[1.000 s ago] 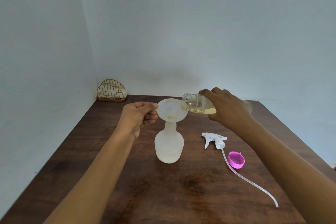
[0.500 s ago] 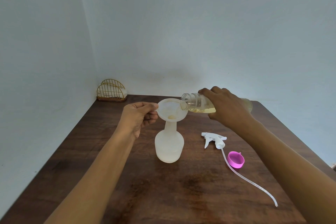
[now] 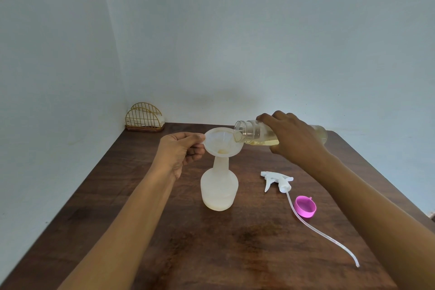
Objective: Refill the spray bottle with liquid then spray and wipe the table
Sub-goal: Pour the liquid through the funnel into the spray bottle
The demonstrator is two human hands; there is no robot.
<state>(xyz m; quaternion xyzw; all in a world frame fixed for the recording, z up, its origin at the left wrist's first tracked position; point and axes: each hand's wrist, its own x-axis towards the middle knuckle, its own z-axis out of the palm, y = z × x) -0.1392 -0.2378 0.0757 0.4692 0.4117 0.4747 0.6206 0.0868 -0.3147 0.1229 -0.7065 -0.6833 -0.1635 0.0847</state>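
A frosted white spray bottle point(image 3: 219, 192) stands uncapped in the middle of the brown table point(image 3: 235, 254), with a little pale liquid at its bottom. A white funnel point(image 3: 219, 140) sits in its neck. My left hand point(image 3: 182, 150) pinches the funnel's left rim. My right hand point(image 3: 293, 138) grips a clear refill bottle point(image 3: 253, 134) tipped on its side, its open mouth over the funnel's right edge. Yellowish liquid lies along the bottle's lower wall. The white trigger sprayer head point(image 3: 277, 181) lies on the table to the right, its long tube trailing toward me.
A pink cap point(image 3: 305, 206) lies beside the sprayer tube. A gold wire holder point(image 3: 144, 117) with white napkins stands at the table's far left corner against the wall. Walls close off the left and far sides.
The refill bottle has lifted slightly at its mouth and shifted a little. Both hands otherwise stay in place.
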